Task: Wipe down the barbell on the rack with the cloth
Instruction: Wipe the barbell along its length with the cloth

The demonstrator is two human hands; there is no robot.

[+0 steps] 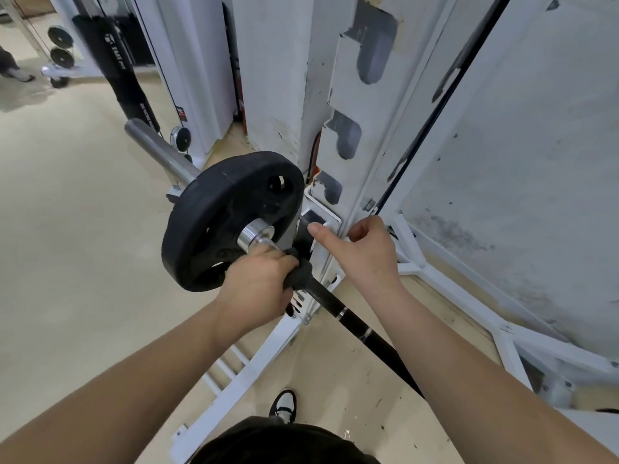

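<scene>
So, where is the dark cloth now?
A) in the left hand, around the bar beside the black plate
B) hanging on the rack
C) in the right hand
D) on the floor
A: the left hand grips the dark cloth around the barbell shaft, close beside the black plate.

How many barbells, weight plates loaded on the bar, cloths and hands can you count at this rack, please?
barbell: 1
weight plate: 1
cloth: 1
hands: 2, the left hand and the right hand
Total: 5
</scene>
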